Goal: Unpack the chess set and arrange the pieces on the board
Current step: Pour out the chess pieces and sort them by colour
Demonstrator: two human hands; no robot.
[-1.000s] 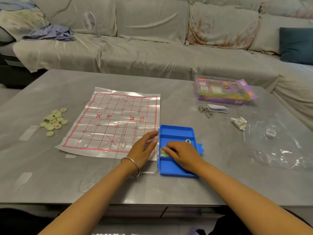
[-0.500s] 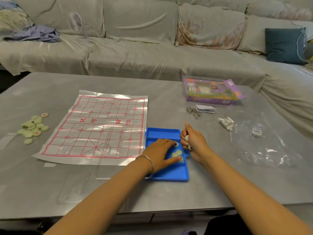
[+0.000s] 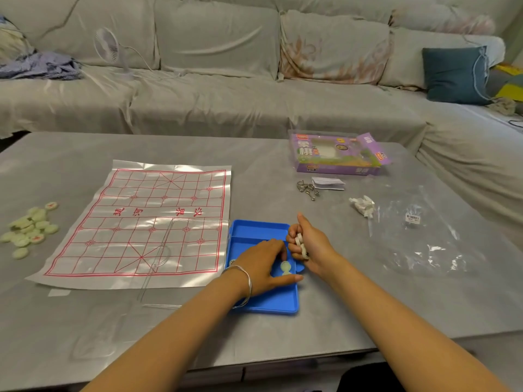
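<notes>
A clear plastic board sheet (image 3: 147, 222) with a red grid lies flat on the grey table. Right of it sits a blue tray (image 3: 254, 230) holding pale green round pieces (image 3: 285, 267). My left hand (image 3: 263, 264) reaches into the tray, fingertips on the pieces there. My right hand (image 3: 308, 244) hovers at the tray's right edge, fingers curled round several pale pieces. A heap of pale green pieces (image 3: 29, 229) lies left of the board.
A purple game box (image 3: 336, 154) stands at the back right, with a metal ring puzzle (image 3: 307, 189), a folded leaflet (image 3: 328, 183), crumpled paper (image 3: 363, 206) and a clear bag (image 3: 418, 236) nearby. A clear lid (image 3: 158, 258) overlaps the board's near corner. A sofa runs behind the table.
My right hand came out of the tray holding pieces and rose to its right edge. My left hand moved from the tray's left side into the tray. The view shifted right.
</notes>
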